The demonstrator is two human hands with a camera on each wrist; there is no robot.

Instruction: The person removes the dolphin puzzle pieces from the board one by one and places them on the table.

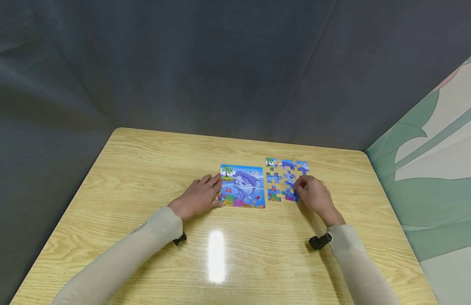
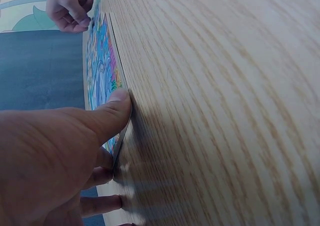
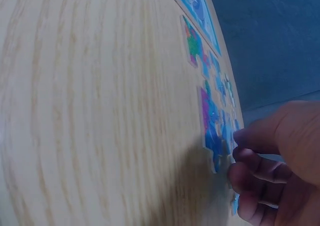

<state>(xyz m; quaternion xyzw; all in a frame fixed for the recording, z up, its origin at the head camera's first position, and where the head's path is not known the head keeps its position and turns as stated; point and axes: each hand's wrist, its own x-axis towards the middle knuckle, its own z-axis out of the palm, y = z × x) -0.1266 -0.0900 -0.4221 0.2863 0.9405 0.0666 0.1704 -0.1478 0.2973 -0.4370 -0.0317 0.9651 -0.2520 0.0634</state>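
Note:
A flat, square dolphin picture board [image 1: 242,186] lies on the wooden table. My left hand [image 1: 199,195] rests at its left side, fingers extended along that edge and thumb [image 2: 119,100] at the near corner. To the board's right are several loose jigsaw pieces [image 1: 274,194] in loose rows, printed with matching palm, dolphin and sea-floor scenes. Above the right part of this group, my right hand [image 1: 314,194] has its thumb and fingertips drawn together, pinching at a jigsaw piece that the fingers mostly hide. The pieces [image 3: 210,121] beside those fingertips lie flat.
The wooden table [image 1: 151,169] extends around the puzzle, its far edge a little beyond the pieces. A dark curtain [image 1: 235,72] hangs behind it, and a leaf-patterned wall covering [image 1: 430,186] runs along the right. Small black devices [image 1: 320,242] sit at both wrists.

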